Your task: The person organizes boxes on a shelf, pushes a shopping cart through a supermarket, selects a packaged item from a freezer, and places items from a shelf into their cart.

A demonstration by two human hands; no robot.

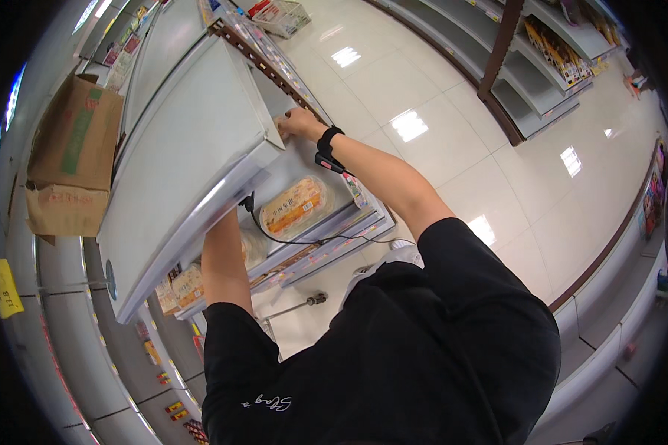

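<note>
My right hand (296,123) reaches past the front corner of a grey metal shelf board (200,105); its fingers are bent at something pale that the shelf edge partly hides. A black band with a cable is round this wrist. My left forearm goes in beneath the same board, and the left hand is hidden under it. On the shelf below, between my arms, lies an oval clear plastic package with an orange and cream label (295,207). Similar packages (188,286) stand beside my left forearm.
An open cardboard box (72,156) stands at the left by the upper board. A black cable (312,242) runs across the lower shelf's front. Shelving with goods (562,55) rises across the tiled floor (440,128). A white basket (281,19) is at the top.
</note>
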